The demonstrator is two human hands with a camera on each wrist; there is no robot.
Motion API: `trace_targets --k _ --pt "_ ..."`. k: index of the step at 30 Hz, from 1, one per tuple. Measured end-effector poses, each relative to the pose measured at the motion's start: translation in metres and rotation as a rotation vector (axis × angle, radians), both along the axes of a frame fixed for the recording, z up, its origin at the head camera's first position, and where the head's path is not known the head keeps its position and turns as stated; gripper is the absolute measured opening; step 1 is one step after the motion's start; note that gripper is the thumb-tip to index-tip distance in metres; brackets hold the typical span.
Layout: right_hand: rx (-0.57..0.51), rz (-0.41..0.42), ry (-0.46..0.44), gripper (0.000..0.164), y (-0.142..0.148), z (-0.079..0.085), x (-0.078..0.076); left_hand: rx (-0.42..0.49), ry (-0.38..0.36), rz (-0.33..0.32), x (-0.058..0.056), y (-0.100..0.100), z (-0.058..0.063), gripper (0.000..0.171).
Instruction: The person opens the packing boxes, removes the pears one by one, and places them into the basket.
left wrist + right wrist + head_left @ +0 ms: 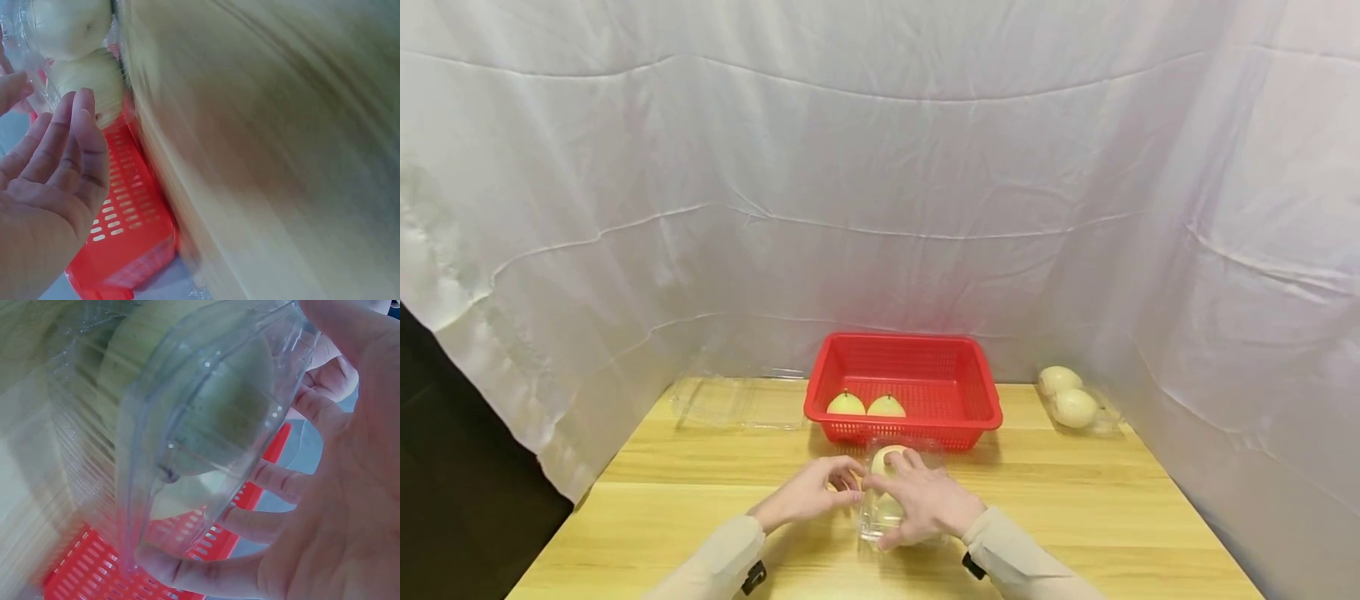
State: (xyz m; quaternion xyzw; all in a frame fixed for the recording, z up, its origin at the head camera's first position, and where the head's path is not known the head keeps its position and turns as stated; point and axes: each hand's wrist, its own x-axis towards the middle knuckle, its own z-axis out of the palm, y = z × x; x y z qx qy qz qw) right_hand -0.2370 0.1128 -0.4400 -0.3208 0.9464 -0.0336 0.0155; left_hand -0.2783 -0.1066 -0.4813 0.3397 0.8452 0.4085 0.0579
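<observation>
The clear ribbed plastic box (pixel 877 529) sits on the near middle of the yellow wood-grained table (pixel 1090 517), just on the near side of the red perforated plastic basket (pixel 940 422), with two pale yellow-green round pears (pixel 70 28) inside. The right hand (pixel 928 500) rests over the box with its fingers spread along the top and edges, not wrapped around it; the left hand (pixel 816 492) is loosely bent by the left side, and whether it touches the plastic cannot be told. Whether the rim is latched is also unclear, so an unfastened edge could spring up if the right hand eased off. Pressing hard on one side might buckle the thin walls or bruise the fruit. With little backing from the left, a sideways push could slide the box, perhaps into the basket's near wall.
</observation>
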Motion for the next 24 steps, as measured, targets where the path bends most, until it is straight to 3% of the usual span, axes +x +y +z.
trace_targets --k 8,11,19,24 --pt "-0.018 0.010 -0.002 0.081 0.001 -0.001 -0.001 0.038 -0.115 0.048 0.004 0.001 0.000 0.024" --pt "-0.025 0.025 0.013 0.081 0.002 -0.002 -0.001 0.056 -0.126 0.055 0.005 0.002 -0.001 0.023" --pt "-0.035 0.033 0.023 0.080 0.003 -0.002 -0.002 0.200 -0.235 0.066 0.012 0.004 -0.005 0.025" --pt "-0.044 0.044 0.035 0.079 0.003 -0.002 -0.001 0.217 -0.225 0.072 0.015 0.004 -0.007 0.024"
